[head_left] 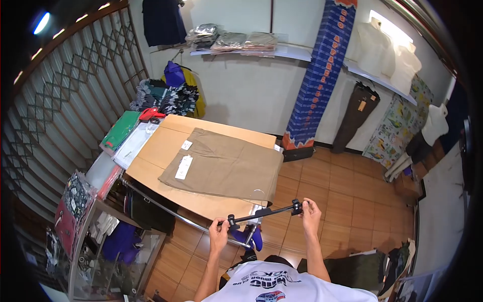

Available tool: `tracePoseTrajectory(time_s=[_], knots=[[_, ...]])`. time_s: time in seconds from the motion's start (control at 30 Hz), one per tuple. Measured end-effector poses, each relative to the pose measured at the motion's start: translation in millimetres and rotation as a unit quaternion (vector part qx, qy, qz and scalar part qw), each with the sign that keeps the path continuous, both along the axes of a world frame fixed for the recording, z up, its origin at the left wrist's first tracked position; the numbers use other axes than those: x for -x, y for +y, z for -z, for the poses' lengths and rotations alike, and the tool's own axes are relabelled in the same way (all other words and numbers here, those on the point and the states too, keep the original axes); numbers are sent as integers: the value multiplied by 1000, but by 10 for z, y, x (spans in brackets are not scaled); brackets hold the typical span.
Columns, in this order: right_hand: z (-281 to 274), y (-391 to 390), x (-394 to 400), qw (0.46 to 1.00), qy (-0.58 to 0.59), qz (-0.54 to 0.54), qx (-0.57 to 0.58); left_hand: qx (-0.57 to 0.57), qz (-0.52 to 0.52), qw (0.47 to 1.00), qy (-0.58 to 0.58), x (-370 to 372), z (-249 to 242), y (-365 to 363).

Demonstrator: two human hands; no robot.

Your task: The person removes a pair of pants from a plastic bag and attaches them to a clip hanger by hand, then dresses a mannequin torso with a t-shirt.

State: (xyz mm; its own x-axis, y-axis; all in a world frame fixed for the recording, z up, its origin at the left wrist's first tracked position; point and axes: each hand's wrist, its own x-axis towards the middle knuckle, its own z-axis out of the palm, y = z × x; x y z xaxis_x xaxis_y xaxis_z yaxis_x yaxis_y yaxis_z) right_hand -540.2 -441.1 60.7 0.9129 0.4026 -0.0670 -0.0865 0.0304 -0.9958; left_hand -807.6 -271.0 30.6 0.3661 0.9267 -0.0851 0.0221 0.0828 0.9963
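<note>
A black clip hanger (pixel 264 212) is stretched level between my hands, just off the table's near right edge. My left hand (pixel 218 235) pinches it by the clip at its left end. At the other end, my right hand (pixel 311 214) closes its fingers on the right clip. A thin, curved hook seems to rise from the bar's middle, over the cloth. Beyond the hanger, khaki trousers or shorts (pixel 226 163) lie flat on the cardboard-topped table (pixel 151 163). White paper tags (pixel 183 167) sit near their waistband. Neither hand touches the garment.
Packed clothes, including a green one (pixel 122 129), lie along the table's left side. A glass case (pixel 90 251) stands at lower left. A blue pillar (pixel 319 75) rises beyond the table, and a shelf (pixel 297 53) holds bagged garments. Tiled floor (pixel 342 186) spreads to the right.
</note>
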Motion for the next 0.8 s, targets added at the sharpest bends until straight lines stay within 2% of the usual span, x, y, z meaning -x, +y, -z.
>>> tracePoseTrajectory(time_s=[0.07, 0.23, 0.47, 0.6, 0.67, 0.8], knots=[[-21, 141, -109, 1000, 5, -10, -18, 8, 5, 999, -40, -60, -6, 75], [-74, 671, -347, 998, 2, -60, -21, -5, -64, 998, -16, -126, 69, 213], [-75, 1787, -740, 974, -1, -225, -5, 29, -219, 974, -53, -273, 83, 312], [-19, 2430, -984, 948, 0, -317, 1, 62, -358, 929, -72, -550, 78, 370], [-37, 2730, -1094, 934, 3, -358, 4, 47, -447, 882, -140, -716, 133, 458], [-92, 3189, -1235, 904, 16, -426, 10, -7, -538, 832, -136, -1029, 125, 611]])
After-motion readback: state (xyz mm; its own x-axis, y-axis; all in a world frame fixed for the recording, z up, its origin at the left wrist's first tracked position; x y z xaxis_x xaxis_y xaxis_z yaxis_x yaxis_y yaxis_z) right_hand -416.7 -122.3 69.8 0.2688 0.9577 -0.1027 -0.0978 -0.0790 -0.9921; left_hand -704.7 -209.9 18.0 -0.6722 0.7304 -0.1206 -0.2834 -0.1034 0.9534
